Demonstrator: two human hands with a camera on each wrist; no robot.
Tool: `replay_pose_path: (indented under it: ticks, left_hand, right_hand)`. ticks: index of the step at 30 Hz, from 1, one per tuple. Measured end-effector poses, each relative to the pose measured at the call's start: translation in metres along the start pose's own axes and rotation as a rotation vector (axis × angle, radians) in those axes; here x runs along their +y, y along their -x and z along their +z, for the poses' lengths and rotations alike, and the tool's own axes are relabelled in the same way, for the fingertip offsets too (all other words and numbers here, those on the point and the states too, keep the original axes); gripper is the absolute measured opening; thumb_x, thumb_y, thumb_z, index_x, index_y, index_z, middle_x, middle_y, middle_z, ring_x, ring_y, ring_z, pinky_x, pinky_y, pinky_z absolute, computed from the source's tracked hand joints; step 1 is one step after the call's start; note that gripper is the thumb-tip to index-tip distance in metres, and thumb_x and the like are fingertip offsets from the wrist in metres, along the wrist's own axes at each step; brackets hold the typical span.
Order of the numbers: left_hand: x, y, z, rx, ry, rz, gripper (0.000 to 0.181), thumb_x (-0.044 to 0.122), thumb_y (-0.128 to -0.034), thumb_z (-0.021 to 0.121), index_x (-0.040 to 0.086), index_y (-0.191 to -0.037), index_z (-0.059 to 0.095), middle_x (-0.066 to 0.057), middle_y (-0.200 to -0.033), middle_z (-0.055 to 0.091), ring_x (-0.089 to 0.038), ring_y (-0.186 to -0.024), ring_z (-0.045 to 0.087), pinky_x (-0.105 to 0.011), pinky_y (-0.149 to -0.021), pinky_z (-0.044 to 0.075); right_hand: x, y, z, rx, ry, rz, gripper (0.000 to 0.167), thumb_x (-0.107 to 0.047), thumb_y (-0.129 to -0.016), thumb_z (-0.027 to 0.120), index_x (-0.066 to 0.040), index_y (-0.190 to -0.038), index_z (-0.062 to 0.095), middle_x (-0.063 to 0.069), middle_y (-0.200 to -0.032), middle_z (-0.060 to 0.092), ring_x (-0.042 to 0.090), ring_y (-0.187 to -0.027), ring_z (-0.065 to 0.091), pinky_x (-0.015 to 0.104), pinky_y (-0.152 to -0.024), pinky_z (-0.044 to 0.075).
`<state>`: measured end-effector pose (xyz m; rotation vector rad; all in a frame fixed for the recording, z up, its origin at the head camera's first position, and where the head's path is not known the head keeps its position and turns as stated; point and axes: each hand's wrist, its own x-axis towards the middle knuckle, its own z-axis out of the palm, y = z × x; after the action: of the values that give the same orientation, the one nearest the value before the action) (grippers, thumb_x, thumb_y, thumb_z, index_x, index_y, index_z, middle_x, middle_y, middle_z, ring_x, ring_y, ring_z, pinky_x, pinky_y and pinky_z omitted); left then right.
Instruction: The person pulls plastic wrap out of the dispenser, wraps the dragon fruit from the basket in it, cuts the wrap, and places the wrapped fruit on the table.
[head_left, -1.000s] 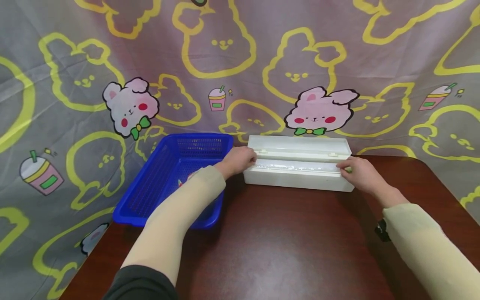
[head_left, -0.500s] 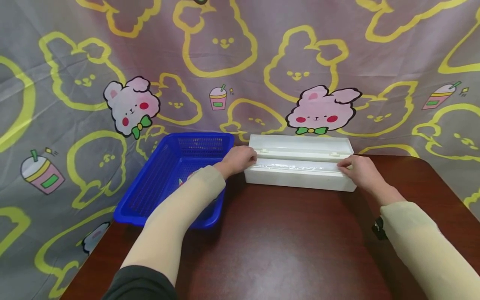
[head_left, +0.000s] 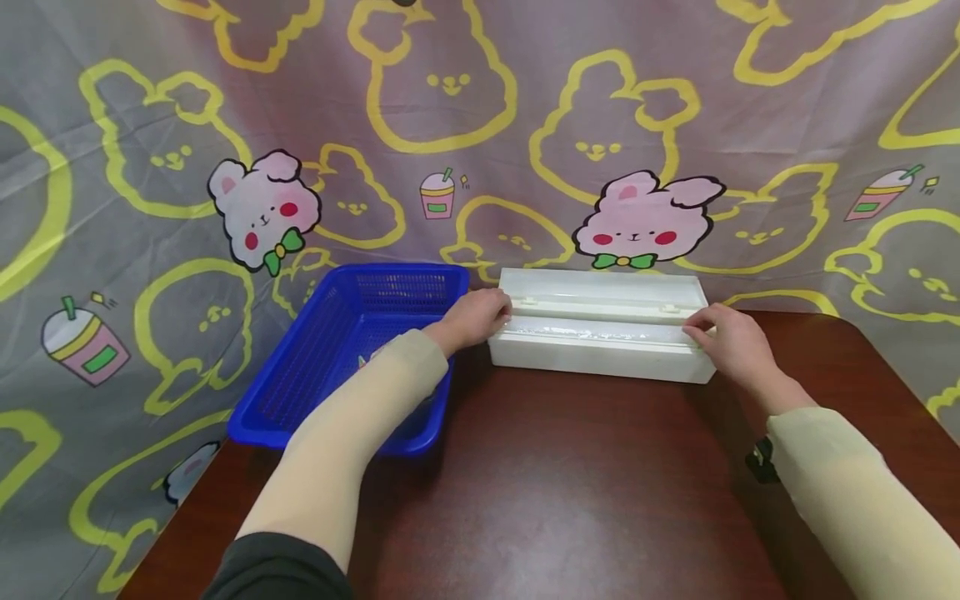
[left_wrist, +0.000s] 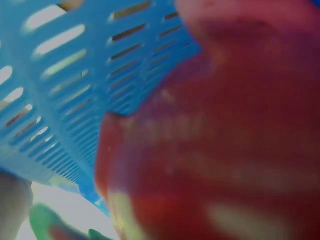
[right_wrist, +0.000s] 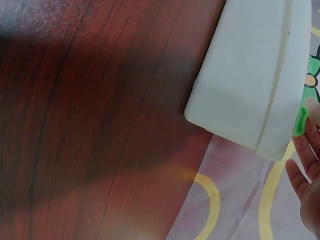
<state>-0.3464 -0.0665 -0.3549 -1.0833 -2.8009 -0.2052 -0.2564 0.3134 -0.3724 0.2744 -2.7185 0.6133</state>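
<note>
A long white cling film box [head_left: 600, 360] stands on the table with its lid [head_left: 600, 287] raised. Clear plastic film [head_left: 592, 330] stretches across its opening. At the film's left end, my left hand [head_left: 474, 318] pinches the edge with curled fingers. My right hand [head_left: 731, 343] pinches the film at the other end between thumb and forefinger. In the right wrist view, the right fingers [right_wrist: 307, 147] are by a small green piece [right_wrist: 301, 120] at the box's edge. The left wrist view shows mainly a blurred red thing [left_wrist: 215, 140] close to the camera.
A blue slotted basket [head_left: 288, 375] sits left of the box, under my left forearm, with small colourful things [head_left: 367, 360] partly hidden inside. Behind the brown table [head_left: 570, 483] hangs a patterned curtain [head_left: 487, 100]. A black strap [head_left: 761, 462] shows at my right wrist.
My right hand has shifted slightly to the right along the box's end. The left hand has hardly moved, and the lid stays raised.
</note>
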Motion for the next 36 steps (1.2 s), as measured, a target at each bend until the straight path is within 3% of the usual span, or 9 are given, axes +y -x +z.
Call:
replay_pose_path:
  ticks: [8, 13, 21, 25, 30, 36]
  left_hand:
    - [-0.004, 0.003, -0.002, 0.057, 0.086, 0.029, 0.006, 0.009, -0.0946, 0.061, 0.005, -0.091, 0.062, -0.006, -0.089, 0.060, -0.021, -0.085, 0.058, -0.033, -0.082, 0.047]
    - [-0.005, 0.006, 0.000, 0.086, 0.172, -0.012, 0.007, 0.010, -0.0953, 0.060, 0.005, -0.091, 0.061, -0.006, -0.087, 0.058, -0.020, -0.082, 0.056, -0.033, -0.079, 0.046]
    - [-0.005, 0.008, 0.002, 0.083, 0.313, -0.103, 0.007, 0.013, -0.0959, 0.062, 0.006, -0.094, 0.062, -0.005, -0.088, 0.063, -0.017, -0.081, 0.059, -0.032, -0.077, 0.048]
    - [-0.002, 0.005, 0.001, 0.044, 0.357, -0.121, 0.018, 0.020, -0.0941, 0.066, 0.006, -0.106, 0.063, -0.004, -0.095, 0.068, -0.016, -0.089, 0.063, -0.030, -0.080, 0.049]
    - [0.001, -0.001, 0.000, -0.019, 0.337, -0.118, 0.035, 0.023, -0.0902, 0.071, 0.006, -0.121, 0.065, -0.004, -0.098, 0.070, -0.016, -0.091, 0.064, -0.028, -0.080, 0.049]
    - [-0.001, -0.005, 0.000, 0.015, 0.262, -0.105, 0.015, 0.019, -0.0911, 0.070, 0.009, -0.100, 0.077, -0.001, -0.095, 0.073, -0.015, -0.089, 0.065, -0.028, -0.081, 0.049]
  right_hand:
    - [0.001, 0.002, 0.001, 0.029, -0.039, 0.042, 0.014, -0.009, -0.092, 0.065, 0.005, -0.097, 0.065, 0.020, -0.093, 0.060, 0.037, -0.083, 0.053, 0.050, -0.071, 0.041]
    - [0.000, 0.003, 0.004, 0.054, -0.078, 0.075, 0.015, -0.009, -0.094, 0.063, 0.005, -0.098, 0.062, 0.023, -0.097, 0.059, 0.039, -0.088, 0.053, 0.053, -0.074, 0.042]
    - [0.001, 0.003, 0.007, 0.052, -0.167, 0.136, 0.020, -0.015, -0.098, 0.059, 0.004, -0.105, 0.061, 0.023, -0.101, 0.061, 0.032, -0.085, 0.049, 0.037, -0.069, 0.041]
    - [0.003, 0.003, 0.008, 0.059, -0.186, 0.144, 0.021, -0.016, -0.098, 0.059, 0.003, -0.105, 0.060, 0.024, -0.101, 0.063, 0.032, -0.086, 0.051, 0.030, -0.065, 0.041]
    - [0.004, 0.001, 0.010, 0.081, -0.210, 0.126, 0.019, -0.016, -0.097, 0.060, 0.003, -0.101, 0.061, 0.024, -0.096, 0.067, 0.027, -0.083, 0.056, 0.022, -0.059, 0.039]
    - [0.005, 0.001, 0.012, 0.068, -0.247, 0.156, 0.021, -0.019, -0.099, 0.058, 0.002, -0.102, 0.060, 0.023, -0.098, 0.068, 0.023, -0.086, 0.057, 0.018, -0.062, 0.039]
